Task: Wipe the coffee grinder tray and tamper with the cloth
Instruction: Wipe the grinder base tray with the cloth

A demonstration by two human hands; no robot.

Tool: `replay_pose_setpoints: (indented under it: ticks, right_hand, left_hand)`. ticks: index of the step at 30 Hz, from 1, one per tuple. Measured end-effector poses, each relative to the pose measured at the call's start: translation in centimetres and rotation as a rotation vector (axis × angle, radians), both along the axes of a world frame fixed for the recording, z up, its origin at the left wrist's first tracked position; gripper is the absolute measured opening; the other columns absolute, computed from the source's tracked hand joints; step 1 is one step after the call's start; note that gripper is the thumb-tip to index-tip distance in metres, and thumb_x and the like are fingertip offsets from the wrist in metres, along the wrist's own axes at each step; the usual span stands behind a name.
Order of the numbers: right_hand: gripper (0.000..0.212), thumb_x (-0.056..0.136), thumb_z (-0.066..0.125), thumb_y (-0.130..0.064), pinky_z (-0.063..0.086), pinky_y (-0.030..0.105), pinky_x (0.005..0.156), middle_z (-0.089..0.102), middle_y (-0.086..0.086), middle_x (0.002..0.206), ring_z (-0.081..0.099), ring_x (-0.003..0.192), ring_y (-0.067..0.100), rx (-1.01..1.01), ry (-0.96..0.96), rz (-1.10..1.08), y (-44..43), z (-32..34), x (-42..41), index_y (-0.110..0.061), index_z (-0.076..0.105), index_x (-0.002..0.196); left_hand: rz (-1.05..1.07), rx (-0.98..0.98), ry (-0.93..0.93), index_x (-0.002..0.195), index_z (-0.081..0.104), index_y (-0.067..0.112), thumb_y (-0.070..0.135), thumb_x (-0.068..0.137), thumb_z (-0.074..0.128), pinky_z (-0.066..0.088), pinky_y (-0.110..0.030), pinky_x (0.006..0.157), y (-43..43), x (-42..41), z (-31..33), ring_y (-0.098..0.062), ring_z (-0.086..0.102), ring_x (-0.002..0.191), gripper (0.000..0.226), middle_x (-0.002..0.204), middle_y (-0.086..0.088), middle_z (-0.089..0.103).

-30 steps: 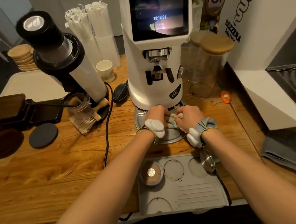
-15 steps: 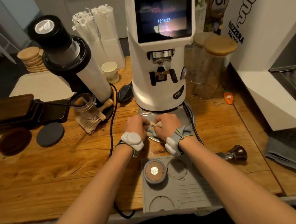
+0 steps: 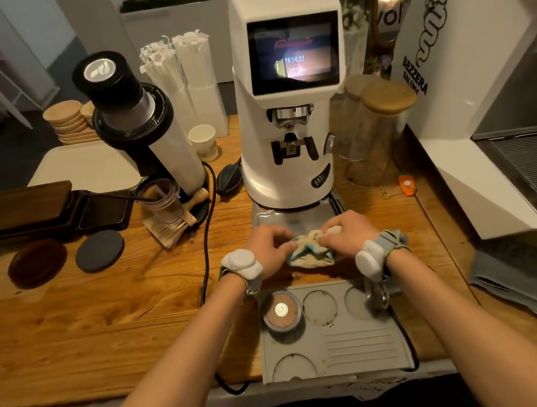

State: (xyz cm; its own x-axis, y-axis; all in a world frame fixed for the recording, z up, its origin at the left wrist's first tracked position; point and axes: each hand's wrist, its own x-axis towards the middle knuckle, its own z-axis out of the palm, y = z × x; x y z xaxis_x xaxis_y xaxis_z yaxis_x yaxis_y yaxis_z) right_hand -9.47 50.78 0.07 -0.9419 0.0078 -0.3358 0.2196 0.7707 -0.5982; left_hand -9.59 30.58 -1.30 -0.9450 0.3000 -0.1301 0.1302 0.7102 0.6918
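At the front lip of the grinder tray, just below the white coffee grinder, both hands are bunched on the cloth: left hand pinching its left end w/ fingers curled shut, right hand pinching the right end the same way. Change vs. a sec ago: the hands were further in, pressed on the tray right under the grinder's spout; now they've drawn back toward the person, and the cloth sits wadded at the tray's near edge, partly over the wooden counter. More bare metal of the tray shows behind the knuckles than before. Reads as the end of a wipe stroke across the tray, w/ the cloth being regathered or refolded, prob. to trap grounds; can't tell if the tray's fully clean, as the glare hides any residue. The tamper stands in the top-left well of the grey tamping mat, near the left wrist, untouched by the cloth. So approx. half the job looks done: tray pass near finished, tamper not yet wiped. A metal piece by the right wrist is mostly hidden.
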Motion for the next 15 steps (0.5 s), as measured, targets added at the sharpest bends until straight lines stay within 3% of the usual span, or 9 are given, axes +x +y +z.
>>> replay_pose_setpoints:
  ticks: [4, 7, 9, 15]
  right_hand:
    - [0.018, 0.080, 0.073, -0.030, 0.060, 0.038, 0.077, 0.072, 0.003, 0.095, 0.069, 0.086, 0.021, -0.151, 0.044, -0.208, 1.0, 0.0, -0.2, -0.021, 0.075, 0.096]
    - [0.017, 0.080, 0.071, -0.031, 0.051, 0.024, 0.059, 0.073, 0.004, 0.095, 0.064, 0.082, 0.019, -0.061, 0.111, -0.290, 1.4, 0.0, -0.6, -0.024, 0.075, 0.095]
    - [0.020, 0.080, 0.069, -0.030, 0.046, 0.021, 0.060, 0.073, 0.006, 0.095, 0.063, 0.081, 0.020, -0.001, 0.102, -0.322, 1.4, -0.4, -0.6, -0.021, 0.075, 0.097]
    - [0.025, 0.087, 0.063, -0.023, 0.050, 0.032, 0.080, 0.070, 0.013, 0.108, 0.062, 0.103, 0.032, 0.118, 0.167, -0.195, -1.0, -1.6, -0.9, -0.019, 0.067, 0.111]
  left_hand:
    - [0.143, 0.059, 0.028, 0.116, 0.071, 0.014, 0.018, 0.094, 0.063, 0.052, -0.016, 0.070, -0.2, 0.3, 0.1, -0.012, 0.069, 0.093, 0.024, 0.107, 0.000, 0.073]
    - [0.262, 0.092, 0.034, 0.119, 0.067, 0.011, 0.008, 0.095, 0.059, 0.047, -0.005, 0.057, -0.3, 0.1, -0.2, -0.007, 0.064, 0.086, 0.025, 0.112, -0.002, 0.070]
    - [0.310, 0.083, 0.044, 0.119, 0.066, 0.012, 0.005, 0.095, 0.056, 0.042, -0.003, 0.053, -0.5, 0.1, -0.5, -0.004, 0.060, 0.084, 0.026, 0.113, -0.002, 0.069]
    - [0.341, 0.090, 0.041, 0.118, 0.066, 0.013, 0.005, 0.095, 0.056, 0.046, -0.008, 0.067, -1.0, 0.1, -0.9, -0.007, 0.064, 0.086, 0.026, 0.115, -0.002, 0.070]
